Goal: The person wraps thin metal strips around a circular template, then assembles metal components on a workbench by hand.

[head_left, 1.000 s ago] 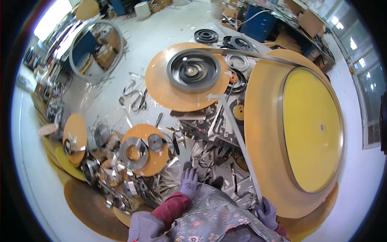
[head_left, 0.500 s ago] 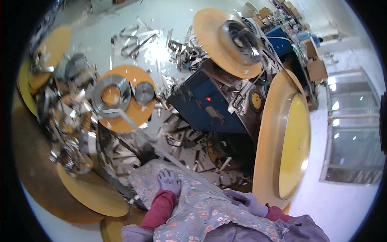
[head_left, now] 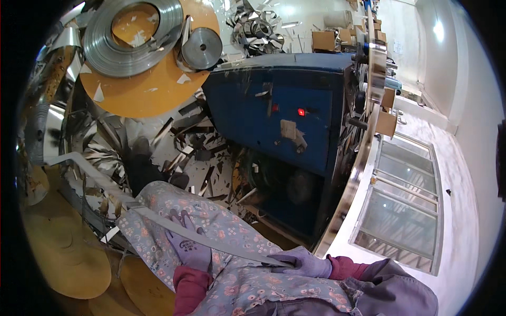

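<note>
Both my hands wear light purple gloves and are over the flowered apron (head_left: 237, 218) on my lap. My left hand (head_left: 191, 250) lies flat on the cloth with fingers stretched out; a long grey metal strip (head_left: 221, 244) crosses above its back. My right hand (head_left: 304, 262) has its fingers closed on the near end of that strip, at the right side of my lap. From there the strip runs left and away past my knee, and bends near the heap of shiny scrap at the left.
A blue machine cabinet (head_left: 242, 105) with a red light stands ahead. Left of it, an orange disc (head_left: 153, 102) bears a large metal coil (head_left: 95, 42) and a small coil (head_left: 202, 48). Scrap strips litter the floor around my feet. A large disc's edge (head_left: 350, 189) rises at right.
The view has turned and come closer to the cabinet and coils. The large disc at right now appears edge-on. My left hand still rests on the apron, and the strip now passes over it.
</note>
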Tool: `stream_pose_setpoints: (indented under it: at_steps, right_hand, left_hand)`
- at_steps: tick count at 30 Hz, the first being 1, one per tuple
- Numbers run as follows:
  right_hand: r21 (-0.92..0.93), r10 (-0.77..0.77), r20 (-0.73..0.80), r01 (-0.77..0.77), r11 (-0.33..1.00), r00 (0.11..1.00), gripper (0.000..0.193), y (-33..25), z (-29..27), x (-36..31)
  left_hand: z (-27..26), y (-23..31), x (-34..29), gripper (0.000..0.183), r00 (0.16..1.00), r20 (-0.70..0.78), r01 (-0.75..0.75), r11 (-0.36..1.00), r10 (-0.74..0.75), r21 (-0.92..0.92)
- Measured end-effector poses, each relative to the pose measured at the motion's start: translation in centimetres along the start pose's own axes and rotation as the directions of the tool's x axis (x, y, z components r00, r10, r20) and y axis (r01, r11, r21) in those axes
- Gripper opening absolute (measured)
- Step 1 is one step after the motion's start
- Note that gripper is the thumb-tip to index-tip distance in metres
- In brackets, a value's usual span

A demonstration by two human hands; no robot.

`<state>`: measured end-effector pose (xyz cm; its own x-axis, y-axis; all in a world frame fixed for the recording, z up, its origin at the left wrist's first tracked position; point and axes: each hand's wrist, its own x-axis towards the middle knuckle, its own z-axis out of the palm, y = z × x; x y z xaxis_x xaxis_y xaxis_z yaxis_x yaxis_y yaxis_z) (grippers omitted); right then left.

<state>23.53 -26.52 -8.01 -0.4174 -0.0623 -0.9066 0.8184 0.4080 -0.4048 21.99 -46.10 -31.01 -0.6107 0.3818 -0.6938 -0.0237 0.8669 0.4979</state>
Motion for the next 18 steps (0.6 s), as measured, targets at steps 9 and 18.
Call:
stream_pose_setpoints:
  at_steps: [9,18]
  right_hand:
    - [0.045,-0.039,0.025,0.038,0.998,0.999,0.057,-1.2,-1.0,-1.9]
    - [0.319,-0.113,-0.492,0.299,0.899,0.863,0.047,-3.5,-0.3,-10.9]
  left_hand:
    - [-2.8,0.8,1.0,0.065,0.999,0.030,-0.023,0.999,0.021,0.046]
    - [-6.1,-0.1,3.1,0.068,0.967,0.160,-0.240,0.914,0.197,0.328]
